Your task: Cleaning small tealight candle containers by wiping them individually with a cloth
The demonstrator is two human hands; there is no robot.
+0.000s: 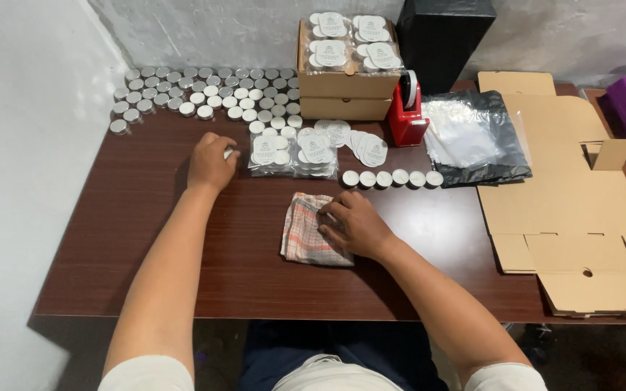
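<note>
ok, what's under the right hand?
The right hand rests on a folded checked cloth lying on the brown table. Anything under the cloth is hidden.

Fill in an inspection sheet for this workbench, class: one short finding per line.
Surface: dark wooden table.
Job's things: silver tins massed at back left; checked cloth in the middle.
Clutter: row of five tins, bagged tins, red tape dispenser, flat cardboard, plastic bags.
Grips: left hand closed on a tin; right hand flat on cloth.
Cables: nothing seen.
Surroundings: white wall.
</note>
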